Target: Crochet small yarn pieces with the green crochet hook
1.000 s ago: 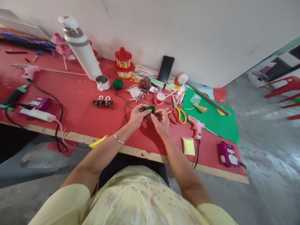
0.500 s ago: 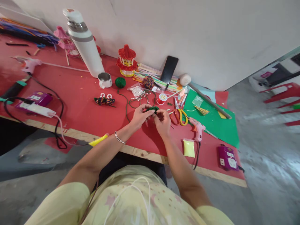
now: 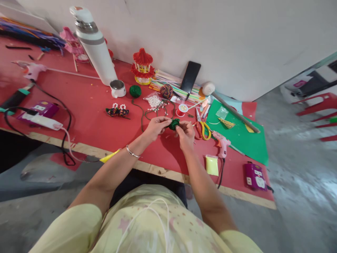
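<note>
A small dark green yarn piece [image 3: 174, 124] is held up over the red tabletop [image 3: 155, 151], between both hands. My left hand [image 3: 157, 127] pinches its left side with thumb and forefinger. On the other side, my right hand [image 3: 186, 133] grips it with thumb and fingers. Dark green yarn [image 3: 142, 117] trails over the table behind my left hand, toward a green yarn ball [image 3: 135, 91]. A finished-looking piece of dark multicoloured yarn with white bead loops [image 3: 117, 111] lies to the left. White beads [image 3: 154, 101] are spilled beyond the hands.
Scissors [image 3: 203, 130] and a pink glue gun [image 3: 222, 143] lie to the right, near a purple power socket box [image 3: 255, 176]. A white flask [image 3: 96, 52], a metal-lined cup [image 3: 117, 88], a red spool [image 3: 182, 110] and a phone [image 3: 190, 77] stand or lie farther back.
The green yarn piece has turned and shows more of its rounded face. My hands have spread slightly apart, the right one moving a little to the right.
</note>
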Tool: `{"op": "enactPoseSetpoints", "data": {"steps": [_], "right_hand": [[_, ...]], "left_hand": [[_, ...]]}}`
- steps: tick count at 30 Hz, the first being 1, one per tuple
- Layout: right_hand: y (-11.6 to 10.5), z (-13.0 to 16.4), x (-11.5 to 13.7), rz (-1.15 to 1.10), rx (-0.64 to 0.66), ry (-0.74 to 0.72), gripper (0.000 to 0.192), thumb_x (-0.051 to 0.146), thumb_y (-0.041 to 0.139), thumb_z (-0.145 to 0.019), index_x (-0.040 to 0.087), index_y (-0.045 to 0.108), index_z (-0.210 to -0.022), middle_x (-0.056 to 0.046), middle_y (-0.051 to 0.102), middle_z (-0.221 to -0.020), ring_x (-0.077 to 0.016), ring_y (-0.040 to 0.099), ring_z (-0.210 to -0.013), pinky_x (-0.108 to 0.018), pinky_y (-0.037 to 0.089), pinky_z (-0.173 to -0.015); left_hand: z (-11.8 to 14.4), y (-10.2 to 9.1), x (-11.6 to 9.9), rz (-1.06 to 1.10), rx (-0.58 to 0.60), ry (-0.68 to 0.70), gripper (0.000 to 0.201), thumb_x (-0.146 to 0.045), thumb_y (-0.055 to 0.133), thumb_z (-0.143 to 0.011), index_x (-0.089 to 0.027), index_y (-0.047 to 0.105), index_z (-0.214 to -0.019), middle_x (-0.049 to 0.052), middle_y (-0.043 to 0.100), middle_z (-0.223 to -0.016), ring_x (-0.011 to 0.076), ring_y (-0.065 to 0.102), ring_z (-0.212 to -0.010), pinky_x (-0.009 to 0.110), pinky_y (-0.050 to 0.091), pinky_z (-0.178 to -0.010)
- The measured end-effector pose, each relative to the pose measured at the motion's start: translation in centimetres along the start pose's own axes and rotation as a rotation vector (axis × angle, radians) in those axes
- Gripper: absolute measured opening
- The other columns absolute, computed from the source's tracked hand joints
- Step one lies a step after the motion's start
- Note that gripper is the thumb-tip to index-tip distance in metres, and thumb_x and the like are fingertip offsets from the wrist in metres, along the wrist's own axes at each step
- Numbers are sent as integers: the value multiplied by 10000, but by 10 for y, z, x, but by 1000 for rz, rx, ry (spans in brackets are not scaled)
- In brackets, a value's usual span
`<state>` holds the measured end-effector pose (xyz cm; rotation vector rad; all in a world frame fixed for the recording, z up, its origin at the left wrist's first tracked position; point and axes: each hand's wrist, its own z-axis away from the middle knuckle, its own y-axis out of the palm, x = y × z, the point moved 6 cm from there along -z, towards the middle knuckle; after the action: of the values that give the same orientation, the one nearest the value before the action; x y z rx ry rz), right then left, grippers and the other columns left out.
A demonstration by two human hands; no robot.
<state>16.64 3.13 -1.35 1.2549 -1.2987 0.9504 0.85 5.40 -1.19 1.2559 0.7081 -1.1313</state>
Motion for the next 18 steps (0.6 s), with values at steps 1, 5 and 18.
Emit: {"op": "enactPoseSetpoints", "data": {"steps": [1,5,18], "right_hand": [[0,0,0,-1,-2,1,258,362,756,-817,245,606,-990,43,661,-814,-96,574,-586,-209,477,-486],[0,0,1,24,-14,6,294,397,763,-805,243,599,-993,42,661,-808,-103,568,-588,-219,479,-496],[7,5,10,114,49,22,323,437,758,-815,229,610,-1013,2,732,-869,-139,656,-637,-250,518,-511]], "left_hand": [[0,0,1,16,9,-18,352,-413,854,-665,-142,706,-831,-44,557,-563,34,362,-404,202,145,-396],[-1,-1,5,31,8,-72,364,-422,863,-657,-150,703,-841,-43,561,-578,34,370,-405,203,134,-397],[1,9,-4,-88,126,197,408,-294,852,-679,-144,748,-1044,44,743,-953,142,672,-840,259,537,-793]]}}
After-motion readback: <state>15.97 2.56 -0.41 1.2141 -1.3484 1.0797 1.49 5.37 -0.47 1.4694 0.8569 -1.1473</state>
